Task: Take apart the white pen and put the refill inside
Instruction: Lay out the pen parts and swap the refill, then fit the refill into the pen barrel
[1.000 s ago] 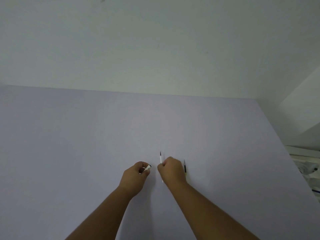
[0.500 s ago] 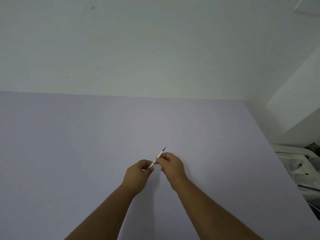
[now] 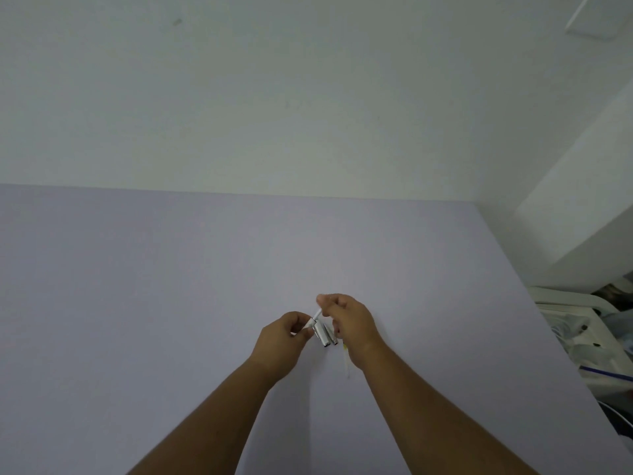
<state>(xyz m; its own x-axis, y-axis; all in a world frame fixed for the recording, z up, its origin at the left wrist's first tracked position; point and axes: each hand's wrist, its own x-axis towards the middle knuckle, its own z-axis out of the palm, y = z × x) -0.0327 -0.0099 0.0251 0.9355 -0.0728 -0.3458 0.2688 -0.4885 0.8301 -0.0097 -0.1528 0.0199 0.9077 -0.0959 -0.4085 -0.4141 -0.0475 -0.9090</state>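
Left hand [image 3: 286,332] pinches the lower end of the slim white plastic pen [image 3: 317,317]; right hand [image 3: 349,320] closes on its upper end. Long axis runs up-right from left grip to right, above the lilac desk [image 3: 137,303]. Both equally near. Next pull likely follows this axis.

Looks like a plain indoor room, probably home or small office; can't pin it down. Lavender bench [image 3: 171,303] under the fingers [image 3: 323,299], bare white wall [image 3: 308,97] beyond them. Well right of the fingers, off the bench edge: white plastic clutter [image 3: 575,323], cables.
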